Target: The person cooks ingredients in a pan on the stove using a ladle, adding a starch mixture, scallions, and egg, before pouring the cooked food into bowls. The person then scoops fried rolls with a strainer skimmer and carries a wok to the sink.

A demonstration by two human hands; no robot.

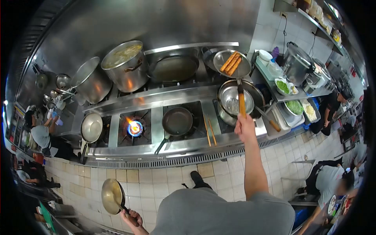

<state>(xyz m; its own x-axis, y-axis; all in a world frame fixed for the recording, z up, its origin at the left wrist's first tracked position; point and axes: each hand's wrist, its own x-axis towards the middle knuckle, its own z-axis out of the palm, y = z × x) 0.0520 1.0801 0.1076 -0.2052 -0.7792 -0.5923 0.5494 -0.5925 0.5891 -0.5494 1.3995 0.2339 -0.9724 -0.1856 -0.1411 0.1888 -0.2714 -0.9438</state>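
Observation:
My right hand is closed around the wooden handle of a long-handled strainer, stretched out over the back of the range. Several long browned rolls lie side by side in its bowl. Under the handle sits a metal bowl or sieve, which rests over a larger dark-rimmed pan. Low at the left, my left hand grips the dark handle of a frying pan. That pan is tilted on its side, held away from the range above the tiled floor.
A lit burner stands between a pale pan and a dark frying pan. Chopsticks lie on the range edge. Large stockpots stand behind. Chopped greens are at right. Other people work on both sides.

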